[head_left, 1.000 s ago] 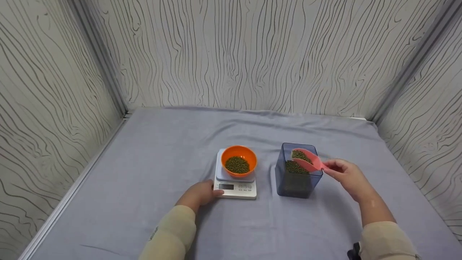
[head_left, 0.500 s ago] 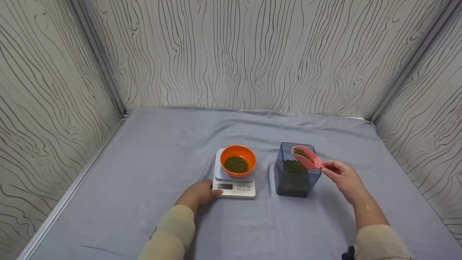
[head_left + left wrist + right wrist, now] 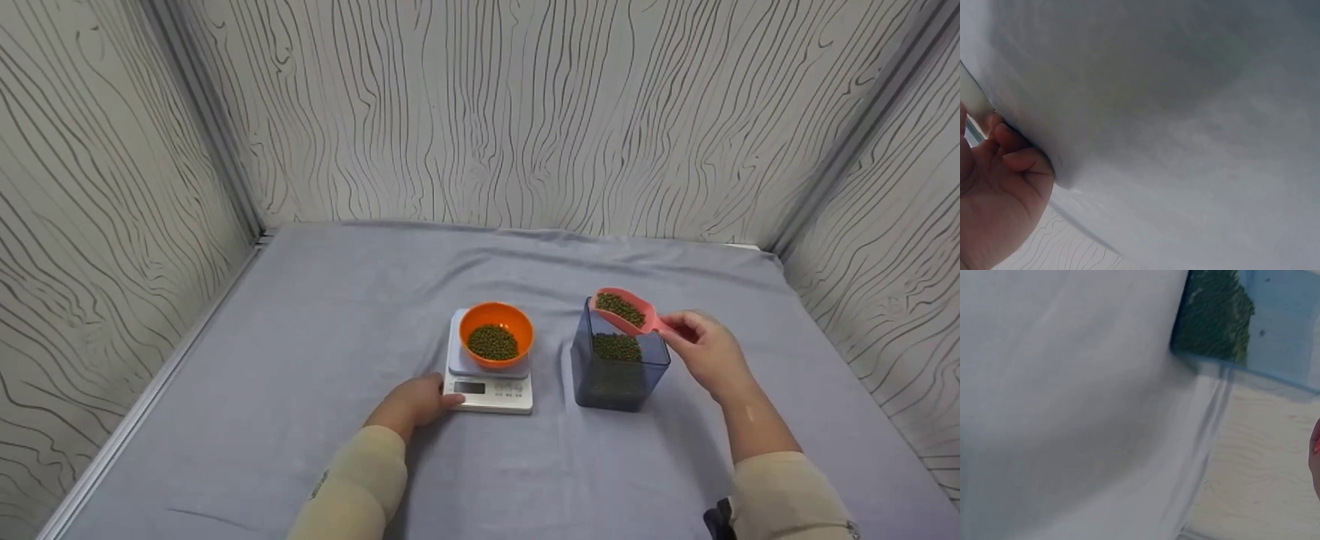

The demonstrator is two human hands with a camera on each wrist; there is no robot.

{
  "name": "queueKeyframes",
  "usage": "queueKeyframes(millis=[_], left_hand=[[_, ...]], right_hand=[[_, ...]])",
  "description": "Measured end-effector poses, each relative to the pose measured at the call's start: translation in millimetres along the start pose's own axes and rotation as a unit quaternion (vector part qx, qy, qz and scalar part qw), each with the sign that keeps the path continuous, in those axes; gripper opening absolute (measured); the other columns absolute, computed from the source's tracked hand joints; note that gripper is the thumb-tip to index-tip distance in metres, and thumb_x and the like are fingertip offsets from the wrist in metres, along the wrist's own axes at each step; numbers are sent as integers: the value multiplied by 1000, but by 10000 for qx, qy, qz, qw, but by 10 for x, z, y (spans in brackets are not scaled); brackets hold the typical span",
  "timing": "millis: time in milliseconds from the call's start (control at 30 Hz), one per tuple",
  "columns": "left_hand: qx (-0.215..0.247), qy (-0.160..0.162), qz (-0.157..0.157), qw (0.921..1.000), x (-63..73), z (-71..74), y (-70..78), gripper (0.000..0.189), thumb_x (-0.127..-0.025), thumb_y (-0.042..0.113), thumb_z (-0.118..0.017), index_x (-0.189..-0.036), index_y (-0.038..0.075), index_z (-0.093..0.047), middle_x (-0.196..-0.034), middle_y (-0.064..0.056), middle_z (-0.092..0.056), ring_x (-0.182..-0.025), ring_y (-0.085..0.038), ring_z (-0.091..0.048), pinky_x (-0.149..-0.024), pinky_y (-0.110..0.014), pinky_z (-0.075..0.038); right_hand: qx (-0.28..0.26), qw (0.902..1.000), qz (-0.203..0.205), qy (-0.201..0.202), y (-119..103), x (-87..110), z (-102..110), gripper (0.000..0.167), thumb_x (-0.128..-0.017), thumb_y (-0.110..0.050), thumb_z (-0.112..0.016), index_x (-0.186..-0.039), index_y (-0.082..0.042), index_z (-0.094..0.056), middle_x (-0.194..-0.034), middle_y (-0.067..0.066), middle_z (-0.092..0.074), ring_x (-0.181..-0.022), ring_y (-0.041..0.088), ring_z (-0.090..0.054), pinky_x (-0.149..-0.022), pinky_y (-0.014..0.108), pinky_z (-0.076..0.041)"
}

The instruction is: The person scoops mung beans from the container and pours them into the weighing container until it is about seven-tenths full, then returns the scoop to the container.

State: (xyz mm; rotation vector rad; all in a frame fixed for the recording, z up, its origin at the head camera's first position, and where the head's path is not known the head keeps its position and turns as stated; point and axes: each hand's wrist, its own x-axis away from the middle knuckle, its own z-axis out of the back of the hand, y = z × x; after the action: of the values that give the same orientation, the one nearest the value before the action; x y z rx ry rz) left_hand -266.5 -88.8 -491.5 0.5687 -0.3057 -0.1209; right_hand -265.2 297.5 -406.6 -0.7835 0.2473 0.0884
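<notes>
My left hand grips the front left corner of a white kitchen scale, thumb lying on top beside the dark display. Its curled fingers show in the left wrist view. An orange bowl partly filled with small green beans, like mung beans, sits on the weighing plate. To the right, my right hand pinches the handle of a pink scoop loaded with the same beans. The scoop is over the mouth of a tall translucent blue container, which holds more beans. Only a sliver of that hand enters the right wrist view.
A grey cloth with a few wrinkles covers the table. Pale panels with dark wood-grain lines enclose the back and both sides. The container stands a short way right of the scale.
My right hand has raised the scoop from inside the container's mouth to above its rim, slightly to the left, and levelled it. The left hand, scale and bowl stay put.
</notes>
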Motion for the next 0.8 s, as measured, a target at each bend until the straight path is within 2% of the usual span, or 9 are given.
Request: queueKeyframes(millis=[233, 500, 667, 800], left_hand=[[83, -27, 111, 9999, 3, -3, -14, 43, -83, 46, -61, -103, 8, -57, -101, -13, -62, -95, -31, -56, -89, -45, -40], [170, -84, 261, 9995, 0, -1, 8, 43, -83, 45, -62, -106, 9, -57, -101, -10, -61, -93, -28, -55, -89, -46, -40], [204, -88, 295, 9993, 1, -2, 13, 45, -83, 46, -61, -109, 9, -56, -106, -12, -61, -100, -30, -55, -91, -46, -39], [202, -100, 308, 9993, 2, -4, 9, 46, -83, 46, -60, -109, 9, -56, -107, -13, -61, -102, -31, -55, -92, -46, -39]], right_hand=[[261, 9988, 405, 16, -416, -67, -209, 20, -86, -16, -64, -100, -2, -65, -96, 11, -58, -84, 19, -52, -67, 16, -43], [727, 9915, 1071, 142, -683, -107, -507, 11, -81, -5, -67, -91, -1, -67, -90, 11, -60, -86, 25, -54, -76, 40, -45], [1042, 9825, 1512, 316, -780, -101, -634, 12, -77, 0, -68, -89, 0, -66, -86, 11, -58, -82, 27, -56, -74, 42, -44], [1344, 9692, 2006, 493, -839, -91, -710, 14, -74, 2, -70, -86, 0, -66, -82, 10, -55, -80, 29, -55, -73, 41, -45]])
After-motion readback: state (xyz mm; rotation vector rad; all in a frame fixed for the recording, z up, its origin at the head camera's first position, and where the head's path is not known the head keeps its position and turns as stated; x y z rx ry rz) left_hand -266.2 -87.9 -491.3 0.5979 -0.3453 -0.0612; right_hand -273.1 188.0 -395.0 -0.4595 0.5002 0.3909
